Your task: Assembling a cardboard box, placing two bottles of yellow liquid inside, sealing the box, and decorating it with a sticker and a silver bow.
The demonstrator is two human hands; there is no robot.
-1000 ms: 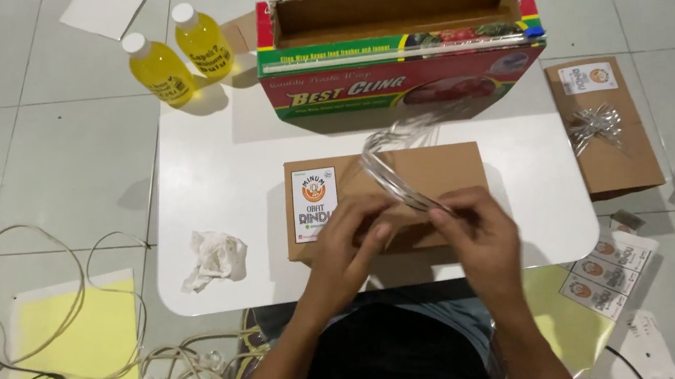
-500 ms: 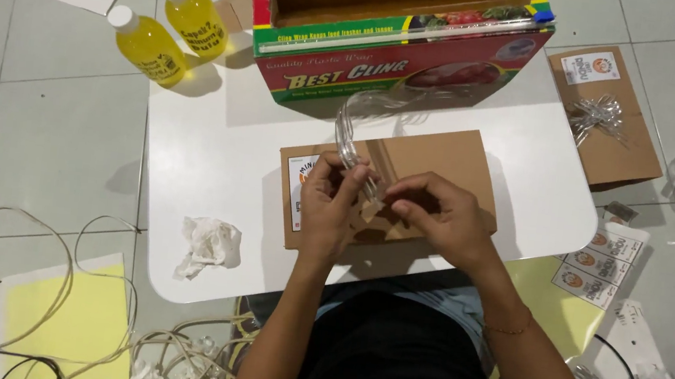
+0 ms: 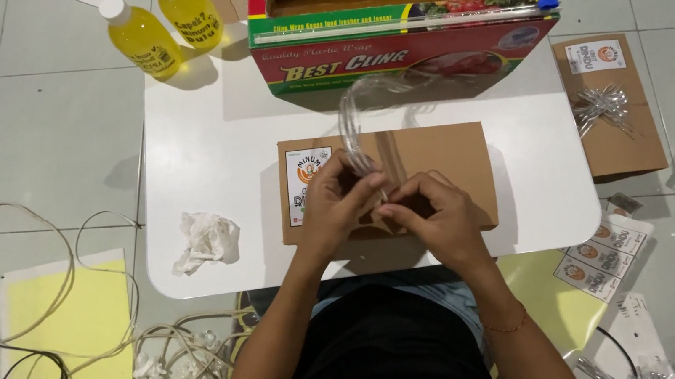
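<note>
Two yellow bottles [image 3: 162, 21] lie on the tiled floor [image 3: 40, 122] at ten o'clock of the low white table [image 3: 216, 142], with a yellow sheet [image 3: 76, 329] and loose cables [image 3: 49, 267] at seven o'clock. On the table, a crumpled tissue [image 3: 204, 242] sits at eight o'clock; a long red and green film box [image 3: 397, 35] stands open at twelve. A brown cardboard box [image 3: 435, 154] lies in the middle. Over it, the left hand [image 3: 336, 202] and right hand [image 3: 436, 218] meet, fingers pinched narrow on a clear ribbon [image 3: 353, 124] that arches up toward twelve o'clock. A second brown box with a silver bow [image 3: 609, 106] rests at two o'clock, on the floor.
</note>
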